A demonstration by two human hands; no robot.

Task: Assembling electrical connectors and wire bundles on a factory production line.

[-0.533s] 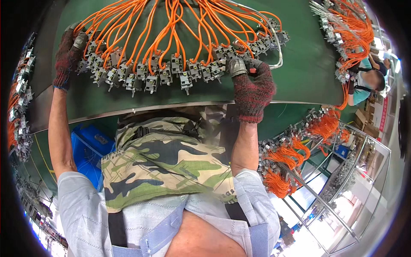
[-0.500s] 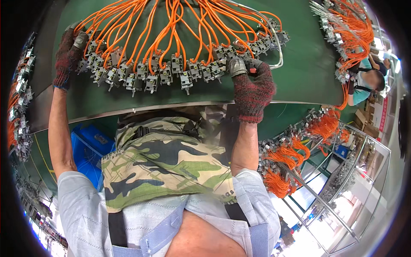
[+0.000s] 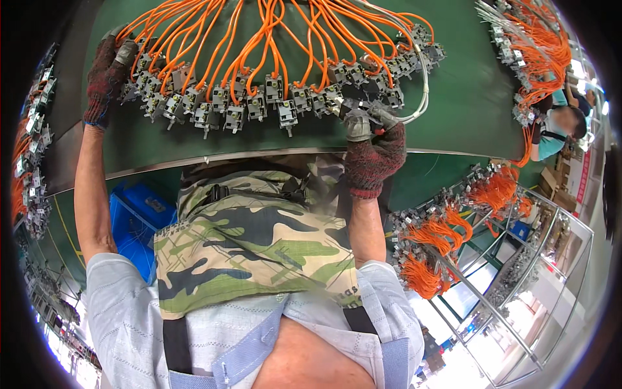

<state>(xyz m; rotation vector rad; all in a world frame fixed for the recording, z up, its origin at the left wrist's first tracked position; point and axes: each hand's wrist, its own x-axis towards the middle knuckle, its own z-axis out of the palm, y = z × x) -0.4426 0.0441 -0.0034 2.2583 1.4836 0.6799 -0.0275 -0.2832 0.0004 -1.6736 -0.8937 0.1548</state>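
Observation:
A fan of orange cables (image 3: 269, 48) ends in a curved row of grey connectors (image 3: 234, 118) on the green tabletop (image 3: 453, 123). My left hand (image 3: 107, 81), in a dark red and grey knit glove with taped fingertips, is at the row's left end. Its thumb and fingers close on an orange cable there. My right hand (image 3: 376, 155), gloved the same way, is at the right part of the row, near the table's front edge. Its thumb and forefinger pinch a grey connector, mostly hidden by the fingers. A white cable (image 3: 426, 84) loops down beside those fingertips.
A blue bin (image 3: 133, 220) stands below the table's edge at left. More orange cable bundles (image 3: 424, 275) hang on a metal rack (image 3: 492, 324) at right. Another bundle (image 3: 541, 52) lies at the far right, close to a co-worker (image 3: 560, 123). Connectors (image 3: 32, 142) line the left side.
My right hand has shifted left and a little toward me along the connectors. The red and black piece seen between its fingers is now out of sight. My left hand stays at the row's left end.

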